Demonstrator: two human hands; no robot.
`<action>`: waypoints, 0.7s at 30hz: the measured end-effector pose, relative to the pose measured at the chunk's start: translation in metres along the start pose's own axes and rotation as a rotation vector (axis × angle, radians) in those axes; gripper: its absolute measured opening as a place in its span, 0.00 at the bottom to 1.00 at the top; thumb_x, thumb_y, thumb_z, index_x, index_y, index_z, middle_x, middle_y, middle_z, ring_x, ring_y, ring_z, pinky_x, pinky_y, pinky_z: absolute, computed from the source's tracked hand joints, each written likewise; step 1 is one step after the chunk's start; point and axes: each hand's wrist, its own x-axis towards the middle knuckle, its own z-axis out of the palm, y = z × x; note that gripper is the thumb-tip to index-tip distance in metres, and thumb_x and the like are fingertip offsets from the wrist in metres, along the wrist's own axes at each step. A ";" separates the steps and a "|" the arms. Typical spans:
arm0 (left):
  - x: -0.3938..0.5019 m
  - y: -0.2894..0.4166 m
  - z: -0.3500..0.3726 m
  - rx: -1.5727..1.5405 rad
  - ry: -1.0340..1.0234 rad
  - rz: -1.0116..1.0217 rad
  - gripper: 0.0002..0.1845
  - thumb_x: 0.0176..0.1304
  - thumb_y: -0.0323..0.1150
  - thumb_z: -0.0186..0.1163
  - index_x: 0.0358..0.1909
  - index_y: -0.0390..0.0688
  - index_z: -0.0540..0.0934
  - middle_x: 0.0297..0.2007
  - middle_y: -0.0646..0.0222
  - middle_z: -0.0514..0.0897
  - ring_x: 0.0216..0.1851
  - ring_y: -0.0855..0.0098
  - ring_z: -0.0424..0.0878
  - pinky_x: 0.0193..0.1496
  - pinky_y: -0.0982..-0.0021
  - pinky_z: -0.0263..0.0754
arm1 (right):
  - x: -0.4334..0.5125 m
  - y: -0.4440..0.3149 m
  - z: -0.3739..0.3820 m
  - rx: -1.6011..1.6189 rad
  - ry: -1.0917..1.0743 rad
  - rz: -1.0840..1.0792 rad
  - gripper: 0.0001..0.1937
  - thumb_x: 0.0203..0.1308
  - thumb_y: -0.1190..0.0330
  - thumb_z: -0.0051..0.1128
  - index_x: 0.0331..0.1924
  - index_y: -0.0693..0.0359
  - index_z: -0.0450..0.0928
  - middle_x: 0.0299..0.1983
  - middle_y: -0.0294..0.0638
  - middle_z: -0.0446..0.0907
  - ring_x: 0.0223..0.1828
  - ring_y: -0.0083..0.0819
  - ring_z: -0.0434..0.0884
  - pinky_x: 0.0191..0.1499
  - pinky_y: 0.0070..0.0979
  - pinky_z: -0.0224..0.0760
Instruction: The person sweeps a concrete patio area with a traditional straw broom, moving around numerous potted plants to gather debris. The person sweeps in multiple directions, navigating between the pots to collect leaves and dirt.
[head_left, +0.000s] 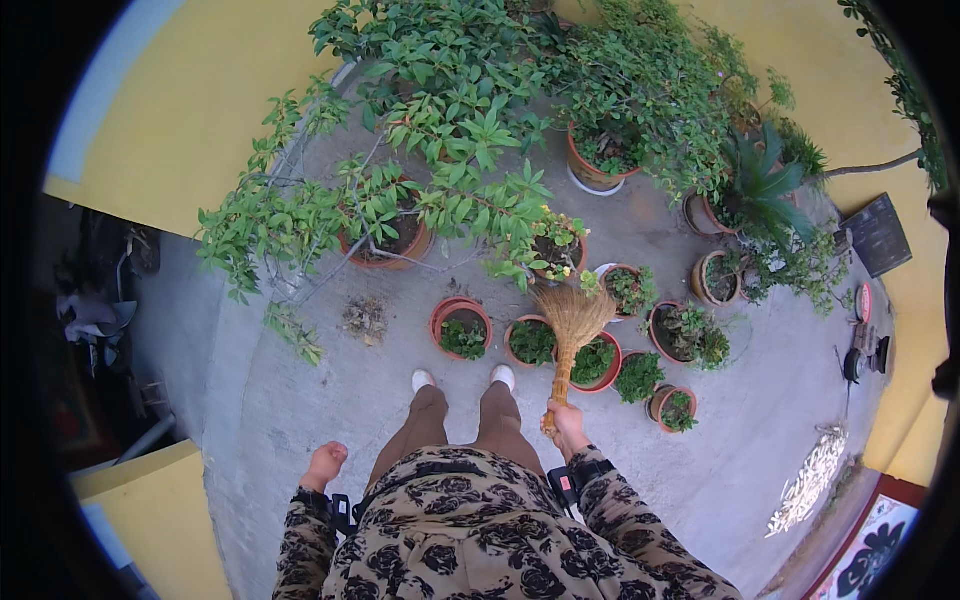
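Observation:
My right hand (565, 424) grips the handle of a straw hand broom (575, 324). The broom points away from me, its bristles fanned out over several small potted plants. Beneath and beside it are a red-rimmed pot (600, 363) and a terracotta pot (531, 341), both with low green leaves. My left hand (328, 460) hangs at my side with fingers curled and nothing visible in it. A small heap of dry debris (365, 319) lies on the concrete floor ahead and to the left, near a pot with a red-brown rim (461, 328).
A leafy shrub in a large pot (390, 244) spreads branches low at the left. More potted plants (604, 161) stand ahead and right. A dark board (877, 235) leans on the yellow wall (916, 315). Pale pieces (810, 480) lie spread on the floor at right.

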 end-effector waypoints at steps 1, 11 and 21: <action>0.004 -0.005 -0.005 -0.029 -0.007 -0.002 0.11 0.52 0.38 0.58 0.33 0.41 0.76 0.28 0.65 0.81 0.31 0.68 0.78 0.36 0.71 0.71 | -0.004 0.003 0.004 0.014 0.005 0.000 0.08 0.50 0.74 0.52 0.33 0.68 0.68 0.18 0.40 0.70 0.13 0.31 0.72 0.13 0.27 0.67; 0.066 -0.073 -0.067 0.043 -0.108 0.049 0.07 0.51 0.33 0.56 0.30 0.41 0.77 0.27 0.65 0.81 0.31 0.71 0.79 0.36 0.71 0.72 | -0.096 0.033 0.032 0.219 -0.026 0.074 0.09 0.59 0.65 0.43 0.34 0.63 0.65 0.18 0.42 0.69 0.17 0.31 0.72 0.17 0.25 0.68; 0.132 -0.148 -0.145 -0.044 -0.096 0.145 0.06 0.51 0.30 0.53 0.28 0.39 0.76 0.25 0.67 0.80 0.27 0.72 0.77 0.33 0.73 0.71 | -0.172 0.124 0.113 -0.743 0.309 -0.305 0.13 0.53 0.65 0.51 0.36 0.67 0.71 0.19 0.42 0.75 0.17 0.33 0.75 0.20 0.28 0.68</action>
